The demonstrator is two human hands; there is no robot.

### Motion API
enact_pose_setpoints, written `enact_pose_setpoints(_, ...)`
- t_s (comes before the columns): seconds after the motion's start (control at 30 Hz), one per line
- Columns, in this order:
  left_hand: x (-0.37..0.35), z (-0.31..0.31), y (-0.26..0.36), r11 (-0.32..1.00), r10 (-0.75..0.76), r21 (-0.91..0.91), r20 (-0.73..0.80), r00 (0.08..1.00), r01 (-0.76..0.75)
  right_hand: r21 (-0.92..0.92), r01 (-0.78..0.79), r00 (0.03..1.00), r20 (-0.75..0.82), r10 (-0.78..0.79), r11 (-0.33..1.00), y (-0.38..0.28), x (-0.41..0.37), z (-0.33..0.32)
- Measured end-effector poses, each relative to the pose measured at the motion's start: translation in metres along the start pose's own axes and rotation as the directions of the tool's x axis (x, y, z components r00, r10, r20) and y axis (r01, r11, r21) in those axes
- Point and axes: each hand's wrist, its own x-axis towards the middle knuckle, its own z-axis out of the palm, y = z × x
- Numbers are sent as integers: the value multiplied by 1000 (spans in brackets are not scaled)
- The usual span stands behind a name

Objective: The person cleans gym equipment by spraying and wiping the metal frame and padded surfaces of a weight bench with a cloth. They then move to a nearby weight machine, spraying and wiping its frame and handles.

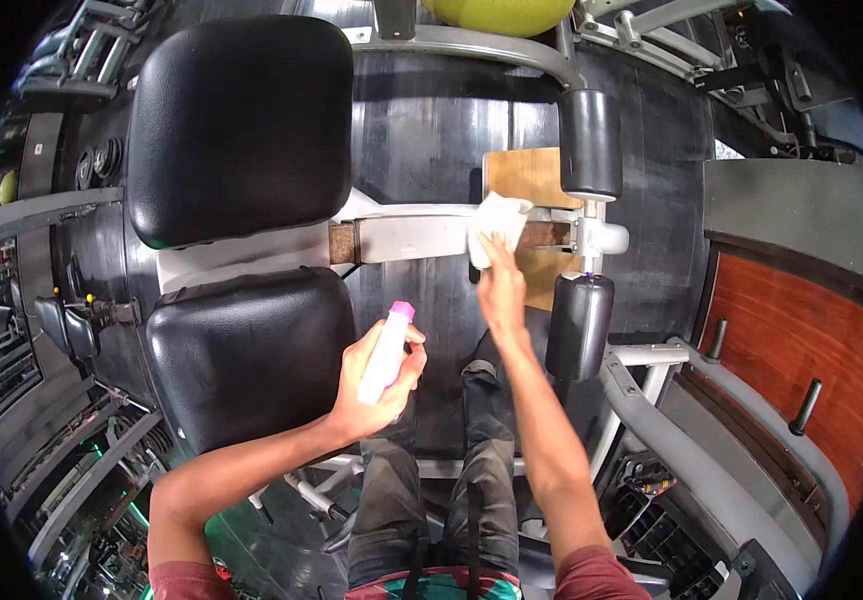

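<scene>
1. Held at an angle: the left grip (356, 412) is closed around a white bottle (385, 356), its pink cap (402, 309) pointing up and away from the palm. Whether the cap is sealed cannot be told; if loose, a further tilt could spill liquid onto the black seat pad (251, 350) just left of this grip.

2. Under the fingertips: a white cloth (497, 222) lies at the far end of the right grip (502, 292), draped over the pale frame beam (413, 240). The fingers reach onto it nearly straight; whether they pinch a fold cannot be told. Should they merely press, a sideways push could leave the cloth behind.

3. Close quarters: black roller pads (590, 145) (580, 328) stand to the right of the right grip, one farther out, one nearer the body. A wide sweep that way might knock knuckles against the bracket between them or snag the cloth there.

4. Nothing below to catch it: the dark floor (451, 385) shows beneath the gap between both grips. A slick bottle, or fingers slackened while attention rests on the cloth, could mean a drop near the feet.
</scene>
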Motion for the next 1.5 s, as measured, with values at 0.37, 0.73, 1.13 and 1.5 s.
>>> enact_pose_setpoints(0.37,4,0,4,998,-46,-34,-7,999,46,-57,159,980,128,-151,986,-27,-4,-7)
enact_pose_setpoints(0.73,2,2,11,961,-27,277,125,992,-9,121,369,922,73,-379,921,-105,26,10)
enact_pose_setpoints(1.13,4,2,9,972,51,224,82,995,-69,312,238,557,732,-392,920,-123,132,36)
enact_pose_setpoints(1.5,5,2,10,975,34,214,102,994,-55,197,178,522,812,-262,964,-116,137,29)
